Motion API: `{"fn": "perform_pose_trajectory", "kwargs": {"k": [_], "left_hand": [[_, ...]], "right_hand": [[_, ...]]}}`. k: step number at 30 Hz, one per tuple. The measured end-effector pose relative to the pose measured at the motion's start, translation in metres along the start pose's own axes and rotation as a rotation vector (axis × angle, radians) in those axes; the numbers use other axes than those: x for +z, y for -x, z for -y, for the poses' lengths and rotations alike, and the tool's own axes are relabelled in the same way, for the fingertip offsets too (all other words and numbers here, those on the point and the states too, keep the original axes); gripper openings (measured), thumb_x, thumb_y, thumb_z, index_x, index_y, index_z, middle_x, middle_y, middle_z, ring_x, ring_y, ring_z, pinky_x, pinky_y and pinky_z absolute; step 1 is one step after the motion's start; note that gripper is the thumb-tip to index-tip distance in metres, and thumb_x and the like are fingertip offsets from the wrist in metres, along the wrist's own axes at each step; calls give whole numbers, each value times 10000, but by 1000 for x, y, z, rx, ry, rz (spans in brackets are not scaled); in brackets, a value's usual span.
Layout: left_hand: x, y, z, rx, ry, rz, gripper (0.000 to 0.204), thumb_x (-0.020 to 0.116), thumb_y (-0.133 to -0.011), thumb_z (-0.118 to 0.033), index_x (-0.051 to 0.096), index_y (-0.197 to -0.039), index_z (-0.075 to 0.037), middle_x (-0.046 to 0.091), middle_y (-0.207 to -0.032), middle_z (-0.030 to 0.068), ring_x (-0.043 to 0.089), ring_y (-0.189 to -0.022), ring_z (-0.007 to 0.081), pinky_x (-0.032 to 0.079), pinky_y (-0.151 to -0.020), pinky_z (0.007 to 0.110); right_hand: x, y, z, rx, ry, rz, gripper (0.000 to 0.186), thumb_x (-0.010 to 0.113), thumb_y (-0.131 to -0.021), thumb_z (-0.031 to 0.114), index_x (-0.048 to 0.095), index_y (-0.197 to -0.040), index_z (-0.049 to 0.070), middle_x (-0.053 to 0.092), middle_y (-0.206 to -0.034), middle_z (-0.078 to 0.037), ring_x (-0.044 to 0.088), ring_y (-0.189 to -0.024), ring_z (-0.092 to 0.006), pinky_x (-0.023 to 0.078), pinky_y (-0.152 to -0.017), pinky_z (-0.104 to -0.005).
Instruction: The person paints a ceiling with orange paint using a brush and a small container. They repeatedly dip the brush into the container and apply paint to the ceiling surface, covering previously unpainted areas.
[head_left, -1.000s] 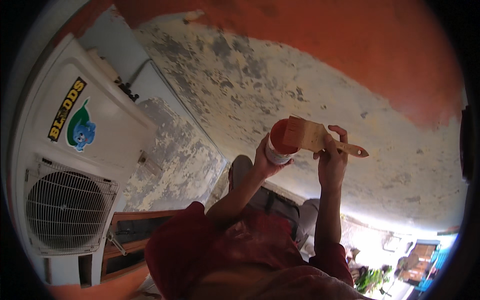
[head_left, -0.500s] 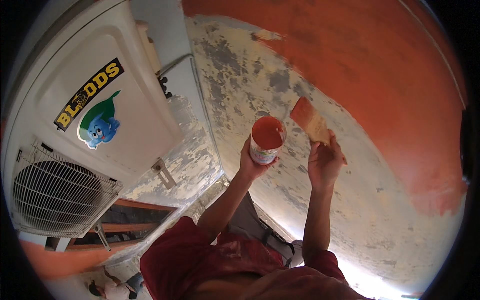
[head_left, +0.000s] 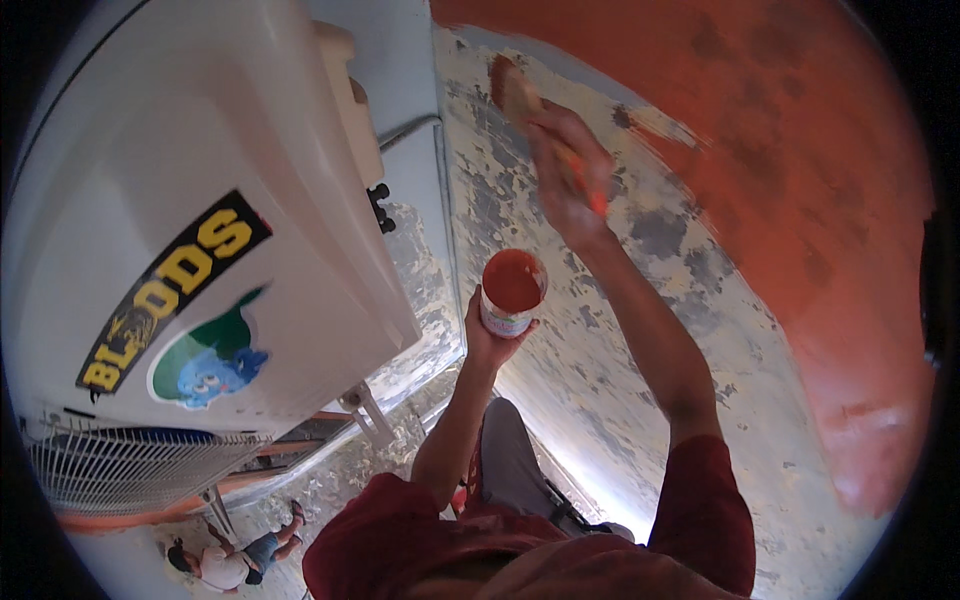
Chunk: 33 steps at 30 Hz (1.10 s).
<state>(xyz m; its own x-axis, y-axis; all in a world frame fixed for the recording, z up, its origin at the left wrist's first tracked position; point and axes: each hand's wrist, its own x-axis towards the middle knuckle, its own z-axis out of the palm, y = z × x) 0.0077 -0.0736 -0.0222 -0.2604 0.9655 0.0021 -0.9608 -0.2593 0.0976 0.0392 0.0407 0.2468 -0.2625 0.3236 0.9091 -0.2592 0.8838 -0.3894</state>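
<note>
My left hand (head_left: 491, 338) holds a white cup (head_left: 513, 291) of orange-red paint below the middle of the wall area in view. My right hand (head_left: 572, 165), blurred by motion, grips a wide wooden paintbrush (head_left: 510, 92), raised against or very near the wall high up by the corner. Its reddish bristles are at the flaking cream and grey plaster (head_left: 590, 330), below the orange painted part (head_left: 780, 150); exact contact is unclear. Red sleeves cover my upper arms.
A white outdoor air-conditioner (head_left: 200, 130) with stickers and a fan grille fills the left, on a bracket (head_left: 365, 410). A pipe (head_left: 405, 130) runs into the corner. Far below at bottom left, another person (head_left: 227, 560) in a light shirt and blue shorts is on the floor level.
The brush has moved from beside the cup up and left to the wall. The cup has shifted slightly left. The view has turned, with the air-conditioner larger and the other person more visible.
</note>
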Motion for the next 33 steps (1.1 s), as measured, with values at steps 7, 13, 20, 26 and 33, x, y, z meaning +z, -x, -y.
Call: {"fn": "perform_pose_trajectory", "kwargs": {"k": [7,13,20,26,33], "left_hand": [[-28,-3,-22,4,41,37,545,433,-960,-536,476,-1379,-191,545,-1332,96,593,-1109,319,533,-784,518],[-40,-5,-34,-23,31,18,560,432,-951,-555,471,-1389,-209,526,-1373,95,582,-1146,326,534,-796,536],[-46,-7,-44,-14,33,-67,569,425,-952,-560,476,-1386,-196,533,-1366,92,585,-1144,318,534,-803,539],[-48,-6,-50,1,8,20,572,417,-950,-555,479,-1382,-185,537,-1357,105,584,-1135,336,527,-820,533],[-31,-1,-53,27,-35,-31,620,486,-910,-551,473,-1379,-146,566,-1265,99,559,-1059,347,518,-749,439]], "right_hand": [[118,-41,-80,-55,83,133,203,626,-830,9,585,-1025,46,613,-1079,-222,636,-946,-416,539,-782,-466],[181,-68,-133,-59,259,58,187,620,-849,46,575,-1029,63,630,-1101,-210,646,-876,-424,551,-764,-469],[149,-55,-116,-30,349,-71,208,622,-848,42,612,-1053,75,622,-1124,-218,656,-864,-395,560,-759,-443],[103,-23,-63,-70,307,-126,198,656,-846,48,630,-1042,70,616,-1165,-203,674,-953,-344,573,-740,-419],[183,-80,-121,-154,347,48,206,589,-838,33,585,-1042,61,596,-1125,-231,631,-915,-444,535,-799,-485]]}}
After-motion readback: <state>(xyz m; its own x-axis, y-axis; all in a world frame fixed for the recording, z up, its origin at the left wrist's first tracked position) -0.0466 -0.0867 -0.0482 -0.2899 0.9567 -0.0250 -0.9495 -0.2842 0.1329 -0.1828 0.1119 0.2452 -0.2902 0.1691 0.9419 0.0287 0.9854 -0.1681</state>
